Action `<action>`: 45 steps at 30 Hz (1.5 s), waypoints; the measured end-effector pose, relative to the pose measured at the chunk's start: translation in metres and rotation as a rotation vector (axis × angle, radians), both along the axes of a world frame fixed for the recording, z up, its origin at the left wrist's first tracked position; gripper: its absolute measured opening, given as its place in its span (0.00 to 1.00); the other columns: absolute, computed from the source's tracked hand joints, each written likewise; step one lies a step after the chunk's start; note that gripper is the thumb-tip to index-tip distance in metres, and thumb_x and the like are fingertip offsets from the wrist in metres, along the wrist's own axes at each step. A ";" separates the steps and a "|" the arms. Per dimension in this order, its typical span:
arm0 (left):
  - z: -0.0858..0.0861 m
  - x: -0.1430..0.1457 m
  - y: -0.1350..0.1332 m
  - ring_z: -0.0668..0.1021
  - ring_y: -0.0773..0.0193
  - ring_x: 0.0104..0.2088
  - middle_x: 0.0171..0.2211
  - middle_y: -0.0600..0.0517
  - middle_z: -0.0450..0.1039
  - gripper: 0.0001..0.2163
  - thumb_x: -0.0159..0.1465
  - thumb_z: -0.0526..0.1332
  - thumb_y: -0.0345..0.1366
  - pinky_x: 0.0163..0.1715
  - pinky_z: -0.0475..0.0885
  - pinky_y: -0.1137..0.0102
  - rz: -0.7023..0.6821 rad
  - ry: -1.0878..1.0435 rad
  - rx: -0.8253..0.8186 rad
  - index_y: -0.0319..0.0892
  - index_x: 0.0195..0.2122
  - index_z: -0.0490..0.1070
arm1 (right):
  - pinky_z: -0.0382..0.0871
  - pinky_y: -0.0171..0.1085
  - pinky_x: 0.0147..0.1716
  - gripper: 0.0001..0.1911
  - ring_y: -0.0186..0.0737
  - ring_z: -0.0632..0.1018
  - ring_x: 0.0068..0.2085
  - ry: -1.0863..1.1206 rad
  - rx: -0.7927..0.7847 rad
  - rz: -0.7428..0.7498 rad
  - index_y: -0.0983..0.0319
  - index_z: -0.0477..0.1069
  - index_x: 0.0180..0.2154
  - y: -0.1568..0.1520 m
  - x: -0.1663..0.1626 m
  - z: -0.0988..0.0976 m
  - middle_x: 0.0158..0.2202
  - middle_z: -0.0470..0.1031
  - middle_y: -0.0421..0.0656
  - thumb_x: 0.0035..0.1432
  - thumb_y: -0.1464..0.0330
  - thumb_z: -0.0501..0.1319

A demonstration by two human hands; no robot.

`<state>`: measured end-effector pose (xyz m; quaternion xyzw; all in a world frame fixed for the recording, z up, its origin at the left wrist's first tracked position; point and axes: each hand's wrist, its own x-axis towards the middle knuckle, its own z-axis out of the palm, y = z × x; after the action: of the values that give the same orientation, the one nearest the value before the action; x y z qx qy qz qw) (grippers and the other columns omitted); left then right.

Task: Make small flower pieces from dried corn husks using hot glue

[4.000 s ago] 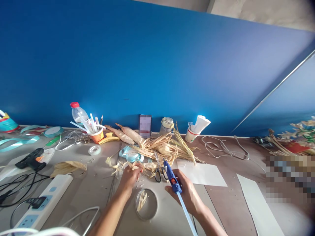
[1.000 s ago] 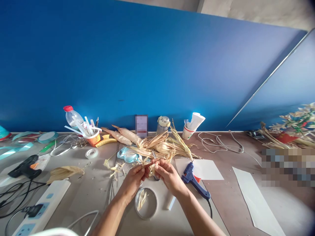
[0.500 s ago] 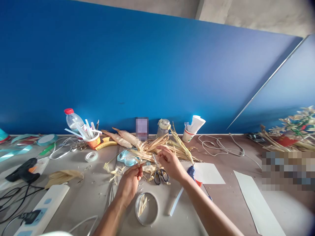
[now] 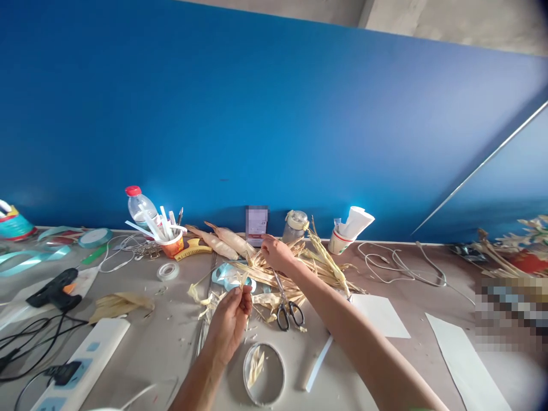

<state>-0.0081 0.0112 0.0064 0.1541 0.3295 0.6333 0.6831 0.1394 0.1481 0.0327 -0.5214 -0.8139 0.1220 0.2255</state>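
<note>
My left hand (image 4: 229, 325) is closed in a pinch around a small pale strip of dried corn husk (image 4: 242, 281). Reaching farther out, my right hand (image 4: 278, 254) is over the heap of dry corn husks (image 4: 317, 264), just in front of a phone-like upright screen (image 4: 257, 222). Its fingers are curled, and whatever they may hold is hidden. Black-handled scissors (image 4: 290, 315) lie between my forearms, blades toward the heap. Nearer to me rests a round ring (image 4: 283, 377) with husk scraps (image 4: 256, 365) inside it.
Husk-wrapped ears (image 4: 231, 242), a lidded jar (image 4: 295, 227) and a paper cup (image 4: 340, 242) stand along the blue partition. At left are a black glue gun (image 4: 55, 291), a power strip (image 4: 85, 359) and a tape roll (image 4: 168, 271). White sheets (image 4: 381, 317) lie at right.
My right hand has moved forward and slightly left, from above the scissors to near the screen. My left hand keeps its pinch on the husk strip. The view has shifted left.
</note>
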 end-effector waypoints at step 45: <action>0.013 0.005 -0.013 0.67 0.65 0.26 0.20 0.57 0.66 0.06 0.54 0.64 0.42 0.33 0.64 0.70 -0.121 0.406 0.303 0.47 0.30 0.73 | 0.56 0.30 0.18 0.09 0.30 0.64 0.19 1.159 -0.282 -0.252 0.62 0.65 0.24 -0.151 -0.026 0.039 0.17 0.64 0.35 0.52 0.64 0.58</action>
<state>-0.0035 -0.0021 0.0197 0.3980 0.3513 0.5896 0.6088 0.1139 -0.0030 0.0714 -0.4874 -0.4667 0.4648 0.5732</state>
